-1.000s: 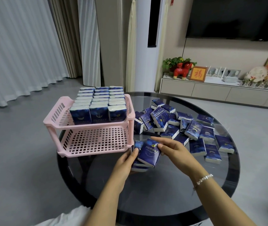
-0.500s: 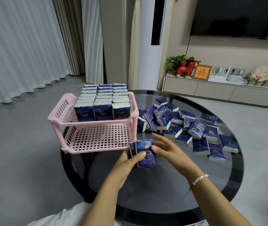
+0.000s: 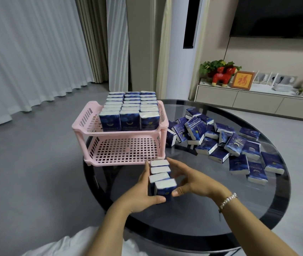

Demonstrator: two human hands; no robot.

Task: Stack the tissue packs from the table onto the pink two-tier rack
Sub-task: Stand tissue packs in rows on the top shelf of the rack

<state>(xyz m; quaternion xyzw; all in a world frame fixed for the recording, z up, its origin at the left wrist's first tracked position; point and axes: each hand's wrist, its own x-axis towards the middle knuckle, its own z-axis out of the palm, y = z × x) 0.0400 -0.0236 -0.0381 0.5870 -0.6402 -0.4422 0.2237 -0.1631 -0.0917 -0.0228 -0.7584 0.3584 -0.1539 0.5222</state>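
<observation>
I'm in a home living room: a wall-mounted television (image 3: 276,17) above a low media cabinet (image 3: 239,100), a red horse figurine (image 3: 222,75), a framed picture (image 3: 243,80), long curtains (image 3: 27,52), and my round glass table (image 3: 202,209).

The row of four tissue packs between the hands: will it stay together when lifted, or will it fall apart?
The row of four tissue packs is loose, so it probably holds only while the left hand and right hand squeeze its sides. The wrappers look glossy, perhaps slippery. The packs are likely light and soft.

"TWINKLE" on the tissue packs (image 3: 129,122) in the rack, gold "福" in a framed picture (image 3: 243,80) on the cabinet
</observation>
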